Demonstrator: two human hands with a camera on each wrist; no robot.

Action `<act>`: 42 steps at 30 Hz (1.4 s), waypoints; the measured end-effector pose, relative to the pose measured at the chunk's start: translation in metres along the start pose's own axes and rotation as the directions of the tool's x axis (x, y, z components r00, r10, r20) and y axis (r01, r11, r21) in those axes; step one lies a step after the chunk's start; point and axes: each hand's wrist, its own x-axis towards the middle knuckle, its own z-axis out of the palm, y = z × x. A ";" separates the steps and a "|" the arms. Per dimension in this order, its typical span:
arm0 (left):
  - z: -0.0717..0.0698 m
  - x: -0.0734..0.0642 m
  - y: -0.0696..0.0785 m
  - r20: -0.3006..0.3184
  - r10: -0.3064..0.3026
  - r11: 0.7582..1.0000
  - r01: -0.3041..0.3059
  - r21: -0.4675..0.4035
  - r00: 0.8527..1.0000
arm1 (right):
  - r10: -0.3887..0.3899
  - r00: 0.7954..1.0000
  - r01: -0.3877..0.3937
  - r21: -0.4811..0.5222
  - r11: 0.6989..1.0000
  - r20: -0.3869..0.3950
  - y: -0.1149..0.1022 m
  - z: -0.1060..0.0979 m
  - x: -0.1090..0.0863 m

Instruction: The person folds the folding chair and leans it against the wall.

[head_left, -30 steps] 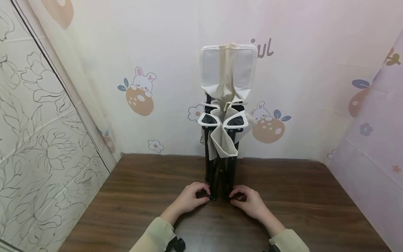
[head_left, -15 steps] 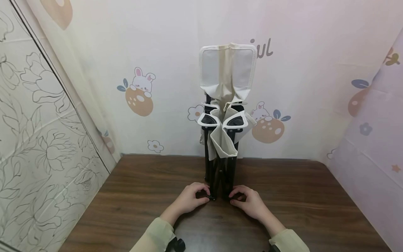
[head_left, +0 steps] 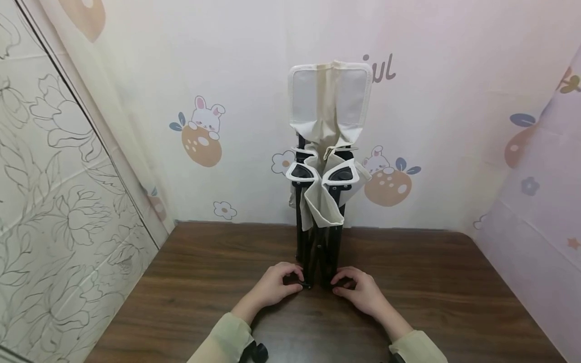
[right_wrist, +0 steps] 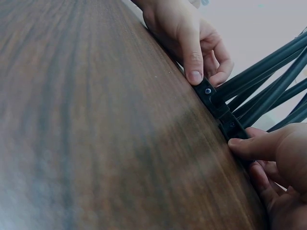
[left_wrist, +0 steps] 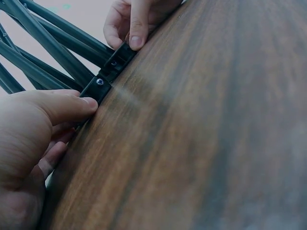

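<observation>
A folded folding chair (head_left: 320,201) with cream fabric and black tubular legs stands upright on the wooden table in the head view. Its fabric back rises at the top, and the seat cloth hangs in folds between the legs. My left hand (head_left: 274,286) pinches the black foot (left_wrist: 91,91) at the lower left between thumb and fingers. On the other side my right hand (head_left: 359,291) pinches the right-hand black foot (right_wrist: 234,129). Both wrist views show the two feet side by side, touching or nearly so, low against the tabletop. The fingertips behind the feet are partly hidden.
The brown wood-grain table (head_left: 431,292) spreads around the chair on both sides. Behind it hangs a pale curtain (head_left: 245,126) with rabbit and fruit prints, close to the table's back edge. A flower-line panel (head_left: 68,201) stands along the left.
</observation>
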 end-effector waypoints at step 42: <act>-0.005 0.025 -0.012 -0.003 -0.037 0.999 0.037 -0.013 0.999 | 0.074 0.997 -0.074 0.017 0.997 -0.009 0.006 -0.006 0.024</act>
